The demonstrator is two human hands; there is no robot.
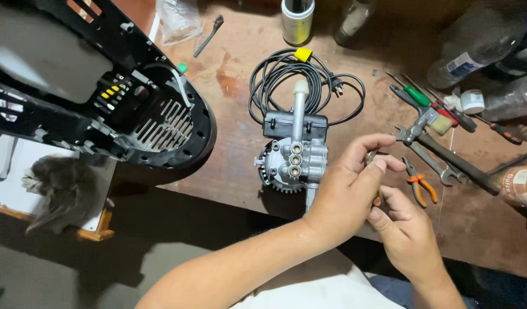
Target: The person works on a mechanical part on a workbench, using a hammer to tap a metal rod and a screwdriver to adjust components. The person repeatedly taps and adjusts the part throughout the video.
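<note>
- Right of the frame's centre, the left hand [346, 189] and the right hand [409, 234] meet just above the near edge of the worktop [229, 137].
- Left grip is pressed together: thumb and fingers pinch a small metal part [371, 155], mostly hidden by the fingers.
- Right grip is curled, thumb tip touching the lower end of the same part; whether it clamps it I cannot tell.
- Just left of the hands lies a grey pump and motor unit [295, 157], its black box against a coiled black cable [309, 80].
- Just right of the hands lie orange-handled pliers [419, 184], a spanner [432, 163] and a hammer [446, 154]; screwdrivers [423, 97] sit further up.
- Upper left of the frame holds a black plastic housing [131, 109], overhanging the worktop.
</note>
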